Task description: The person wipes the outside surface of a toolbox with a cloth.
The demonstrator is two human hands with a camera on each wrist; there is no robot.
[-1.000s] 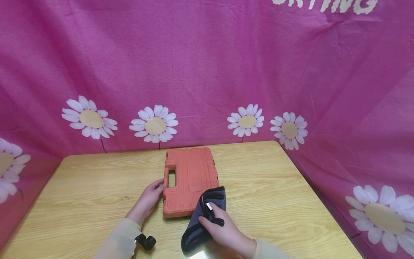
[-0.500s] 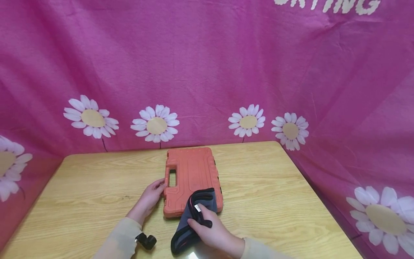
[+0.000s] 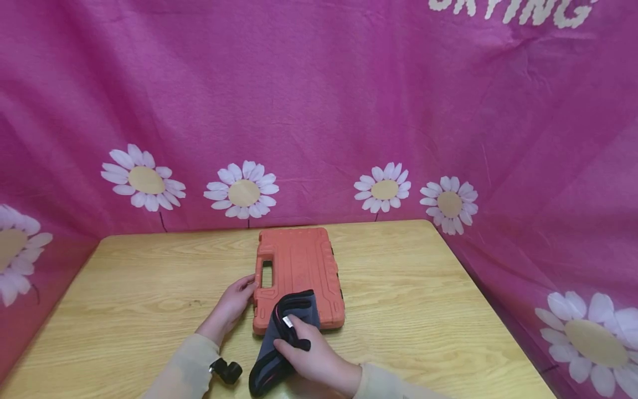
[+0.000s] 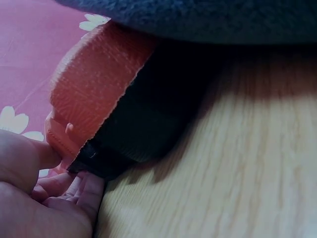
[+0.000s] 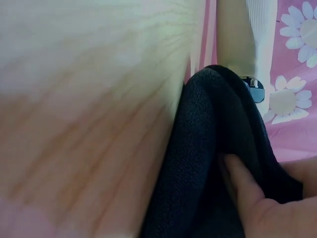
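An orange-red plastic carry case [image 3: 299,260] with a black lower half lies on the table, its handle slot facing left. At the handle side, my left hand [image 3: 232,305] pinches the case's edge; in the left wrist view the thumb is against the orange half and the fingertips are at the black underside. My right hand [image 3: 316,352] grips a folded dark grey cloth [image 3: 269,346] with black edging and a small white tag, thumb on top. The cloth is over the case's near edge and hides part of it. Plush-looking cloth [image 5: 193,134] fills the middle of the right wrist view.
The wooden table [image 3: 408,310] reaches back to a magenta curtain [image 3: 319,111] printed with white daisies, which encloses the back and sides. A small black device [image 3: 226,371] sits on my left sleeve.
My right hand has moved left with the cloth, across the near edge of the case. The left hand keeps its hold on the case, which has barely shifted.
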